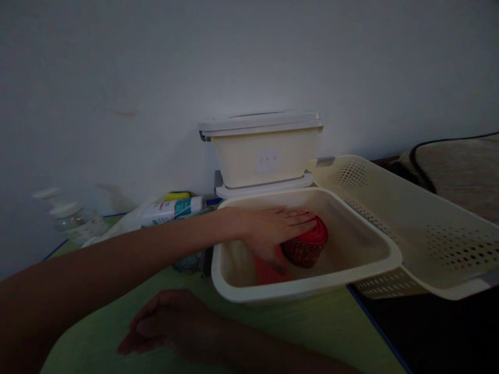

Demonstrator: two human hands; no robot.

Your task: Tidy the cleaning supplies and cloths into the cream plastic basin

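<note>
My left hand (268,228) reaches into a cream plastic bin (307,285), its fingers stretched out flat over the top of a red rolled-up band of fabric (312,246) with a patterned side. Its thumb points down beside the roll, over a flat red textured piece (268,267) on the bin's floor; the hand covers part of both. In front of the bin, low over the green tabletop, my right hand (171,322) is loosely curled with its fingers together. Nothing shows in it.
Behind the bin stands a lidded cream box (268,156) on a white lid (268,186). A perforated cream basket (413,223) lies to the right, partly past the table's blue edge. At the left are a pump bottle (74,218), a white tube (171,209) and something yellow (178,196).
</note>
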